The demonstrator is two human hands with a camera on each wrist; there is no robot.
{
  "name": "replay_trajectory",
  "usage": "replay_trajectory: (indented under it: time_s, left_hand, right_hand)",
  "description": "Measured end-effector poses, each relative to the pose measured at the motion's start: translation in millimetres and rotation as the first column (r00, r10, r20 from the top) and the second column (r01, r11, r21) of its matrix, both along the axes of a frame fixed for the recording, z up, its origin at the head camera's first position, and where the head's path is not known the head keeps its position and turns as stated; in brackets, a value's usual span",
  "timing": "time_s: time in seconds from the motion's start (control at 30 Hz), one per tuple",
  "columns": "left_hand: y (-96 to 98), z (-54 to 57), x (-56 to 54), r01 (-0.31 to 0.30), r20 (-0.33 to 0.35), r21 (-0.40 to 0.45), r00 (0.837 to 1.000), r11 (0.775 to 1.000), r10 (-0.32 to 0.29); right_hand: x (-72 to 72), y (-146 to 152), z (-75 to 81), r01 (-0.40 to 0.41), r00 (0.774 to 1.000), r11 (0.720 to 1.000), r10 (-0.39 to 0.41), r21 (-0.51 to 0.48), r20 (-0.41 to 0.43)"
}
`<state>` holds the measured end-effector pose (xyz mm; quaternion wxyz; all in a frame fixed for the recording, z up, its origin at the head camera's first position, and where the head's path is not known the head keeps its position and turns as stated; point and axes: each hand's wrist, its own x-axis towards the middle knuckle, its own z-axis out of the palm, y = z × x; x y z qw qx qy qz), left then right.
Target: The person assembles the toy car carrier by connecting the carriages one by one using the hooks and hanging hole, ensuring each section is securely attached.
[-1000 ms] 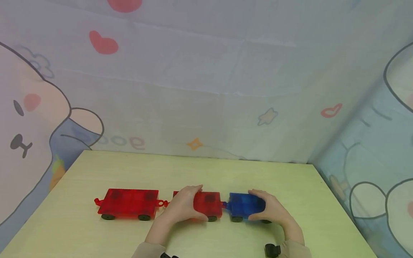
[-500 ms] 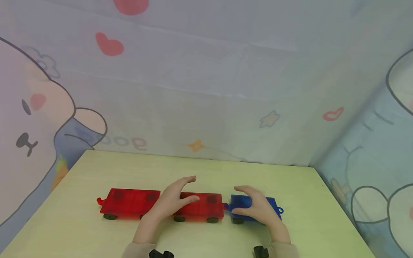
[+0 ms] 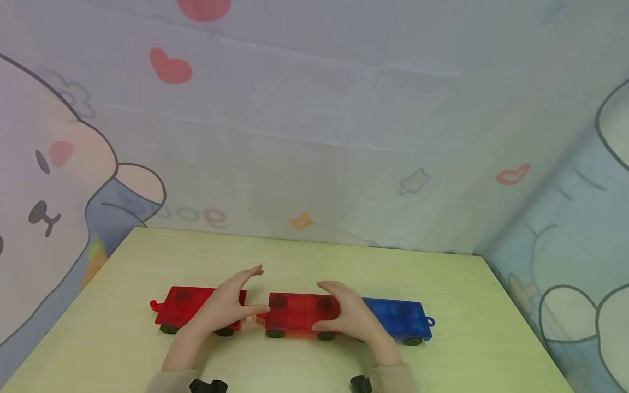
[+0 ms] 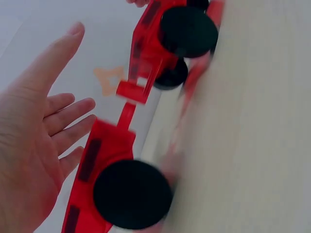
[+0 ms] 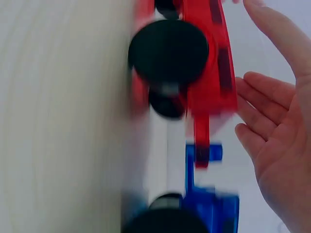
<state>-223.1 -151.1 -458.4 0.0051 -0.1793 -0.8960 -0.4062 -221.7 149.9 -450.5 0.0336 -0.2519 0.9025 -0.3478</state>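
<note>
Three wheeled toy train cars stand in a row: a left red car [image 3: 184,305], a middle red car [image 3: 297,314] and a blue car [image 3: 398,316]. My left hand [image 3: 221,305] is over the right end of the left car, thumb and fingers spread. In the left wrist view, a red hitch [image 4: 129,104] links the two red cars beside that hand. My right hand [image 3: 351,314] straddles the right end of the middle car with thumb and fingers apart, hiding the joint in the head view. In the right wrist view, the blue loop [image 5: 189,167] overlaps the red hook [image 5: 201,150].
The cars stand on a pale yellow table [image 3: 304,262]. Behind it hangs a printed cloth backdrop [image 3: 295,164] with hearts and cartoon animals, which also covers both sides. A black strap piece [image 3: 361,383] sits at the right wrist, near a beige sleeve [image 3: 395,379].
Both hands have slid left along the row: the left from the middle red car to the left one, the right from the blue car to the middle red car. The cars stay put.
</note>
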Motion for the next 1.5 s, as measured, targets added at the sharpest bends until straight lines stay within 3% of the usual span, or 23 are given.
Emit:
replay_trajectory:
  time_s: [0.2, 0.43, 0.73, 1.17, 1.5]
  left_hand:
    - [-14.3, 1.8, 1.4, 0.000, 0.021, -0.033, 1.000, 0.999, 0.001]
    - [-29.9, 5.4, 3.5, 0.015, 0.105, -0.027, 0.994, 1.000, -0.012]
    - [-52.1, 8.2, 5.9, 0.040, 0.127, -0.051, 0.991, 0.998, -0.033]
    - [-58.7, 6.1, 2.1, 0.045, 0.181, -0.071, 0.983, 0.996, -0.032]
    - [-60.1, 3.2, -0.1, 0.034, 0.160, -0.056, 0.987, 0.998, -0.025]
  right_hand:
    - [-2.0, -14.2, -0.6, -0.017, 1.000, 1.000, 0.017, 0.014, 0.004]
    - [-1.2, -18.0, -3.0, -0.020, 0.999, 0.999, 0.018, 0.041, 0.036]
    - [-2.5, -16.0, -7.6, -0.016, 0.999, 0.998, 0.013, 0.069, 0.047]
    - [-6.0, -14.3, -11.4, -0.022, 0.998, 0.997, 0.018, 0.069, 0.057]
    - [-5.7, -14.5, -10.4, -0.023, 0.999, 0.998, 0.019, 0.067, 0.049]
